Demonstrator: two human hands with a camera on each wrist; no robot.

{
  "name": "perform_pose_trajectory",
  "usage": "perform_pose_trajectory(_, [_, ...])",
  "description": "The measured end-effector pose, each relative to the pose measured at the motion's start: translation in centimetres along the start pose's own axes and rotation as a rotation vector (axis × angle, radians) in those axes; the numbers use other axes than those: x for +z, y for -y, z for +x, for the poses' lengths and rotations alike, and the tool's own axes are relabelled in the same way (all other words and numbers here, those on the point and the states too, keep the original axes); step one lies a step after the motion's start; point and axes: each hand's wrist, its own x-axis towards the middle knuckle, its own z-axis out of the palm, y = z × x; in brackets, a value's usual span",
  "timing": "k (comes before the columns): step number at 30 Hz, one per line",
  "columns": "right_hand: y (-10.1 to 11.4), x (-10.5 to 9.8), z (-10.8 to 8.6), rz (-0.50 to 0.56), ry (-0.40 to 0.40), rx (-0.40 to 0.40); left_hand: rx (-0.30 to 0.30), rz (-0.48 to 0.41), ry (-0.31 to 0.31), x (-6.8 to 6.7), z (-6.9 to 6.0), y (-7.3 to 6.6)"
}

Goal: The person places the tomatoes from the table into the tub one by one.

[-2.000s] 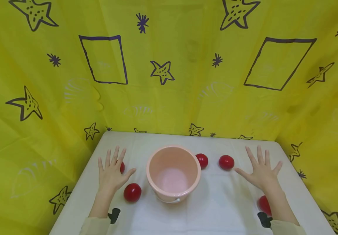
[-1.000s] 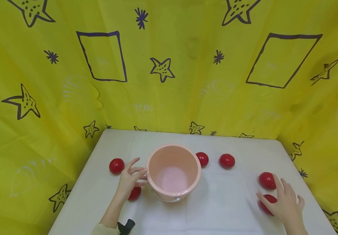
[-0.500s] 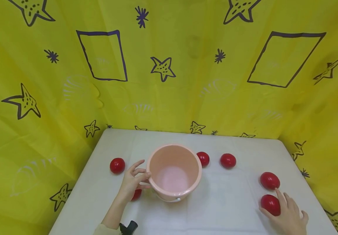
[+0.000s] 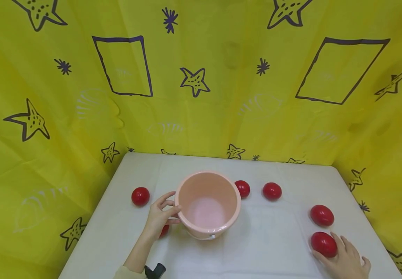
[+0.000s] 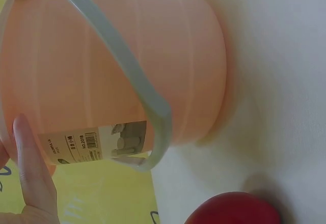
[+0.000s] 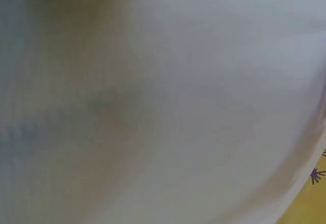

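Note:
A pale pink bucket (image 4: 204,186) stands upright on the white table, with nothing visible inside. My left hand (image 4: 157,217) grips its left rim, thumb at the lip and fingers along the outer side. In the left wrist view, a finger (image 5: 31,165) lies against the bucket's wall beside a label (image 5: 97,143); its pale handle (image 5: 119,51) hangs down. At the table's right side, my right hand (image 4: 349,259) holds a glossy red egg-shaped ball (image 4: 323,244) between thumb and fingers, low at the tabletop. The right wrist view is mostly blurred cloth.
Another red ball (image 4: 321,215) lies just beyond the held one. Two more, a ball (image 4: 272,191) and a ball (image 4: 243,189), lie right of the bucket. Leftward are a ball (image 4: 140,196) and a partly hidden ball (image 4: 164,231). A yellow patterned curtain (image 4: 221,116) surrounds the table (image 4: 270,240).
Both hands were spread wide above the table. My left hand has moved right onto the bucket's rim; my right hand has come down and back and closed around the nearer right-hand red ball.

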Motion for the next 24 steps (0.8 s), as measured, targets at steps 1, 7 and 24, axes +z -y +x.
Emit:
perform_pose_trajectory(1, [-0.1, 0.0, 0.0, -0.001, -0.001, -0.004, -0.002, 0.004, 0.0, 0.0, 0.0, 0.0])
perform_pose_trajectory(7, [-0.4, 0.0, 0.1, -0.03, -0.031, -0.036, -0.014, 0.002, 0.005, 0.0, 0.0, -0.1])
perform_pose_trajectory(24, [0.3, -1.6, 0.9, -0.091, -0.036, -0.212, -0.037, 0.022, -0.001, 0.1, -0.3, -0.5])
